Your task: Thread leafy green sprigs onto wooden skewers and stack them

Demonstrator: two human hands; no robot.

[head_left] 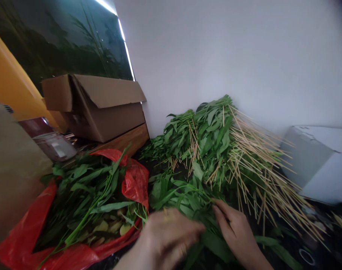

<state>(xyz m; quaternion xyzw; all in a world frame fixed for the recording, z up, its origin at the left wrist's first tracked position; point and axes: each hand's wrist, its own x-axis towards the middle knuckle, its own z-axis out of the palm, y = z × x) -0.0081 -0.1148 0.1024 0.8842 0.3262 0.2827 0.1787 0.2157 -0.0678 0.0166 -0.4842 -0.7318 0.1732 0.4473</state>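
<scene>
You apparently gather leafy greens (182, 200) beside the red plastic bag (137, 182), right hand (234, 227) seemingly pinching a stem (200, 190), left hand (167, 232) too blurred to tell its grip; the next move likely calls for aligning it.

No lettering can be read anywhere here, and these are the spots that come closest. Over on the left, a packet (48, 138) with a dark red upper part carries a pale, label-like patch (59, 149), too blurred to give up a single word. Just above it, a small dark striped mark (8, 108) sits on the beige surface (10, 157), and it's too small to make out. Across to the right, the white box (325, 168) shows faint marks (306, 133) along its top, and those don't resolve into letters or numbers either.
</scene>
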